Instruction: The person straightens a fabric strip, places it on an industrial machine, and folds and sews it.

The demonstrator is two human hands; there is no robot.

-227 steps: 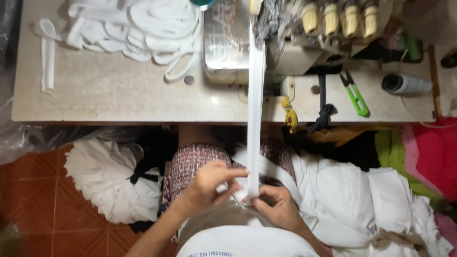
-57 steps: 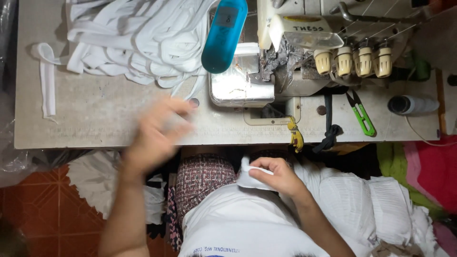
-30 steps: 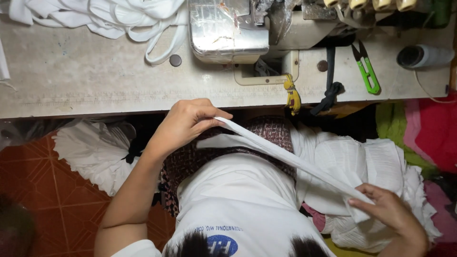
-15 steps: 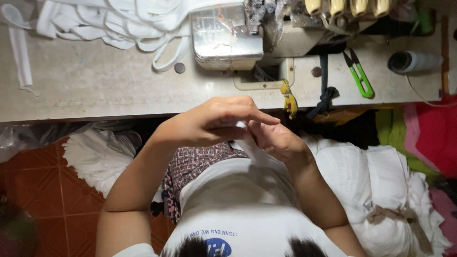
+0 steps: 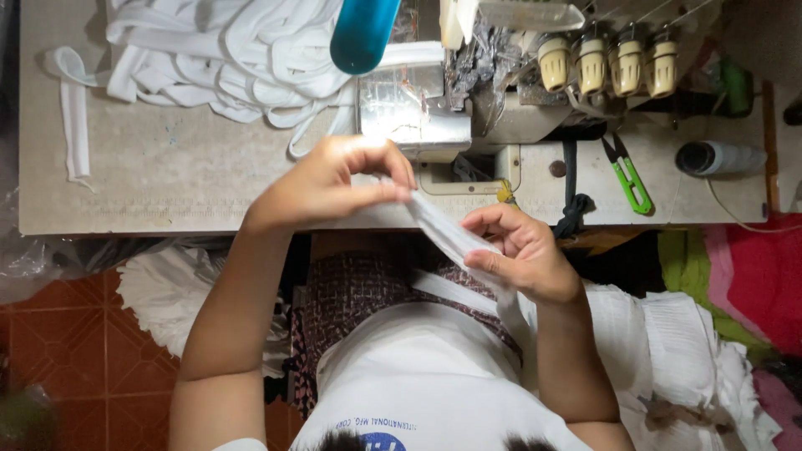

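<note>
The hands have moved apart: left hand (image 5: pixel 334 179) and right hand (image 5: pixel 518 250) each pinch the flat white cloth strip (image 5: pixel 443 230) tight

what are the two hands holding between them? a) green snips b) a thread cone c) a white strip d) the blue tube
c: the left hand and right hand each pinch the white strip stretched between them, while the green snips lie untouched on the table.
</note>
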